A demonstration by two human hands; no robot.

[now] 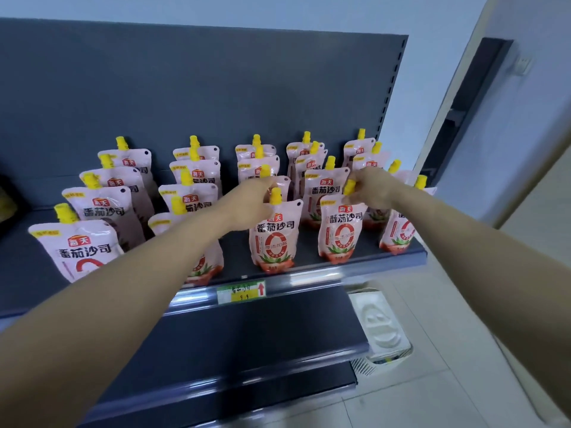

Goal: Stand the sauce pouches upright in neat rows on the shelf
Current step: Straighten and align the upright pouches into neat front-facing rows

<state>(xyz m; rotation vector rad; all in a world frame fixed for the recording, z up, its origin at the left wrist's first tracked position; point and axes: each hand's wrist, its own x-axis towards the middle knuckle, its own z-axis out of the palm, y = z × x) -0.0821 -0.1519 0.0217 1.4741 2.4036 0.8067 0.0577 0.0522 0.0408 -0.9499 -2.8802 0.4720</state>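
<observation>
Sauce pouches [102,211] marked 番茄沙司 | left hand [255,200] fingers grip front pouch [275,236] | right hand [372,188] fingers pinch yellow cap [350,187]

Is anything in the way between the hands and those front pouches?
Nothing visible. The left hand grips the middle front pouch at its top, and the right hand pinches the yellow cap of the neighbouring pouch; both stand on the shelf.
</observation>
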